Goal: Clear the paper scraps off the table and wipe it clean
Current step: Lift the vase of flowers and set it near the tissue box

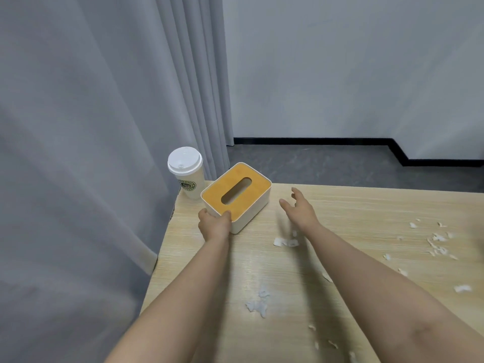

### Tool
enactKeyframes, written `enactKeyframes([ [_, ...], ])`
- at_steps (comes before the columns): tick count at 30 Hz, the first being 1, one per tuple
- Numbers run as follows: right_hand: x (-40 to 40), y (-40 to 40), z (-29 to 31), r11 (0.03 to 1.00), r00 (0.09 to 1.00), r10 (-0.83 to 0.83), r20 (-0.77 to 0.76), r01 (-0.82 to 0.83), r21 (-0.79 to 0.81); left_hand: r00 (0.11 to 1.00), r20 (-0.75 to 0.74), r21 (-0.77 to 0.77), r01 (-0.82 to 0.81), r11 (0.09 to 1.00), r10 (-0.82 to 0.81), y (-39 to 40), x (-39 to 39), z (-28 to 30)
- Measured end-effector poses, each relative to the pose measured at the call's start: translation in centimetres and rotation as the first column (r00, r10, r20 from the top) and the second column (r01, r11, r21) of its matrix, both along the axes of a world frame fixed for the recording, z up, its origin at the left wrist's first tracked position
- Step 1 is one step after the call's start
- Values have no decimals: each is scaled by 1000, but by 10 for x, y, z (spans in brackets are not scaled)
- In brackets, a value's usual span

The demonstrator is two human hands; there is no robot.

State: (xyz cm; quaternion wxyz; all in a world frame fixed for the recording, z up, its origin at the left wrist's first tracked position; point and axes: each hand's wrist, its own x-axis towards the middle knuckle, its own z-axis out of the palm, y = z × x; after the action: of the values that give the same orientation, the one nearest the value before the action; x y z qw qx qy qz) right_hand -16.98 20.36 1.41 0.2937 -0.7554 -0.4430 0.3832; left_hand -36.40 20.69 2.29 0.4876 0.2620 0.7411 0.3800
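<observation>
A white tissue box (251, 213) with an orange-brown slotted lid stands at the far left of the light wooden table (353, 205). My left hand (214, 224) grips its near corner, thumb on the lid's edge. My right hand (301, 208) hovers just right of the box, fingers spread and holding nothing. White paper scraps lie scattered on the table: a clump (285, 242) under my right wrist, another (258, 305) between my forearms, and several more (437, 244) at the right.
A white lidded paper cup (187, 171) with a green logo stands at the table's far left corner, behind the box. A grey curtain (104, 127) hangs along the table's left edge. Dark floor and a white wall lie beyond the far edge.
</observation>
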Motion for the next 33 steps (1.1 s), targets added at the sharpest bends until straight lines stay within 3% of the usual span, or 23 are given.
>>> enactKeyframes([
  [6,41,-39,4,992,997,-77,5,76,99,970,-106,177,236,956,-219,-33,48,7],
  [10,79,-76,5,980,993,-115,31,108,167,876,-164,225,481,847,-453,-67,94,9],
  [15,135,-139,14,965,985,-168,37,157,209,733,-205,179,680,711,-649,-107,155,4],
  [24,271,-264,26,915,915,-389,108,370,160,548,-171,168,835,524,-819,-180,299,10],
  [33,361,-328,19,818,816,-572,83,561,130,391,-181,145,918,369,-902,-221,407,-8],
])
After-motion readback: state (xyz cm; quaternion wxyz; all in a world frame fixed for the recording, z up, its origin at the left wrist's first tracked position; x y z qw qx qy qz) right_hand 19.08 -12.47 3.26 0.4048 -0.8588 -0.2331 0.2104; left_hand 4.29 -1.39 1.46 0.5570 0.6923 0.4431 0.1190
